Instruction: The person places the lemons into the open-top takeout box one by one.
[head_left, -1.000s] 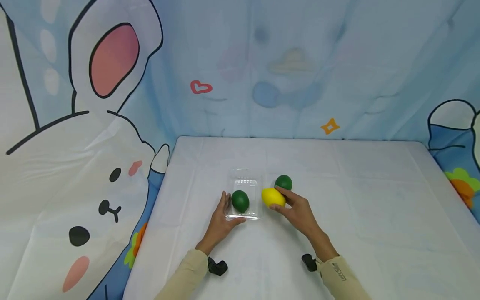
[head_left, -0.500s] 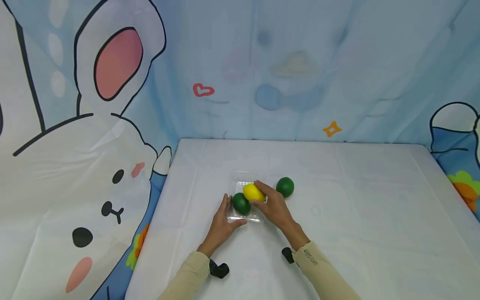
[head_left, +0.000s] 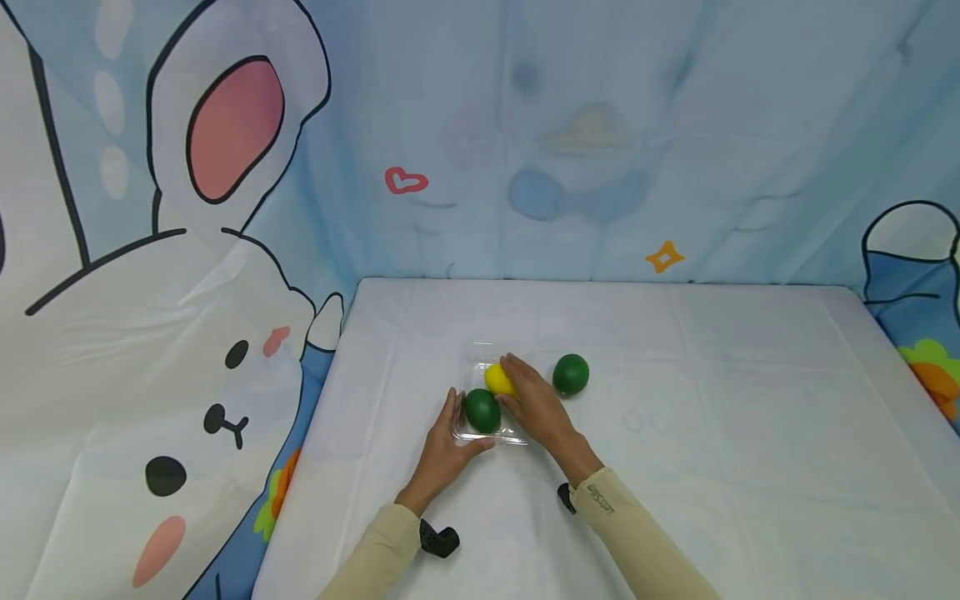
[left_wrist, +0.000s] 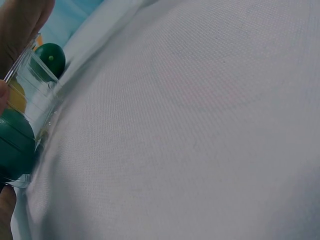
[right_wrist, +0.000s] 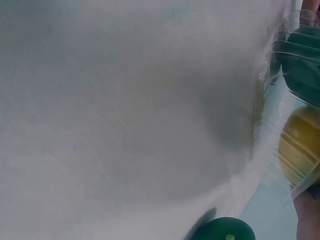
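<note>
Bright yellow is shown by the lemon-shaped fruit [head_left: 496, 379], dulled to amber in the wrist views. Deep green is shared by the inner fruit [head_left: 482, 411] and the outer fruit [head_left: 571, 375], the latter marked with a pale yellowish-green spot. The container [head_left: 510, 439] is colourless and see-through. The tabletop [head_left: 712, 400] is covered in plain white. Both sleeves are beige, the right sleeve [head_left: 637, 533] being printed with dark lettering. The blue backdrop [head_left: 465, 242] is patterned with a red heart outline [head_left: 408, 189] and an orange star [head_left: 656, 257].

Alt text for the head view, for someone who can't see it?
The right hand holds a yellow fruit in a clear box, beyond a green fruit. The left hand touches the box's near left corner. A second green fruit lies outside, to the right, on the table.
</note>
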